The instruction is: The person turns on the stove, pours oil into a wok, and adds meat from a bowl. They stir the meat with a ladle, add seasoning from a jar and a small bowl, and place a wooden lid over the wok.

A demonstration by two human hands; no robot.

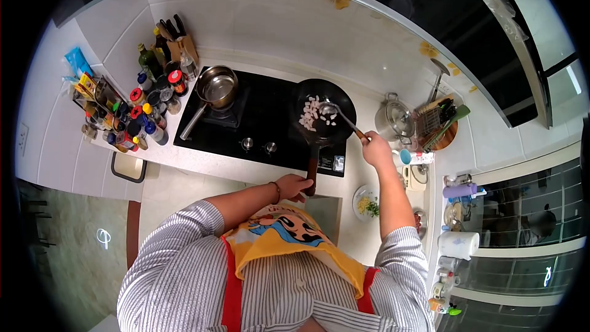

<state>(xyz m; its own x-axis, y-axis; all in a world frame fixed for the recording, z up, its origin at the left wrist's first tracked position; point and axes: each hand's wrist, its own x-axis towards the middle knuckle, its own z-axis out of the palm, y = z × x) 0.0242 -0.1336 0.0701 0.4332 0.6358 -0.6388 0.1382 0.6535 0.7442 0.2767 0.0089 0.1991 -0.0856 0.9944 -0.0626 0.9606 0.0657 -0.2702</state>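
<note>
Pale chunks of food, perhaps meat (pixel 309 112), lie in a black wok (pixel 344 99) on the right side of the cooktop. My right hand (pixel 377 149) is closed round the wooden handle of a metal ladle (pixel 346 121). The ladle's rounded head rests in the wok beside the chunks. At the front, my left hand (pixel 291 187) is at the end of the wok's brown handle (pixel 313 169), its fingers closed against it; part of the grip is hidden.
A steel saucepan (pixel 217 88) sits on the left burner. Seasoning bottles (pixel 147 114) and a knife block (pixel 182 48) crowd the left corner. A lidded pot (pixel 395 120) stands right of the wok. A plate (pixel 357 192) with chopped green and yellow bits lies near my right forearm.
</note>
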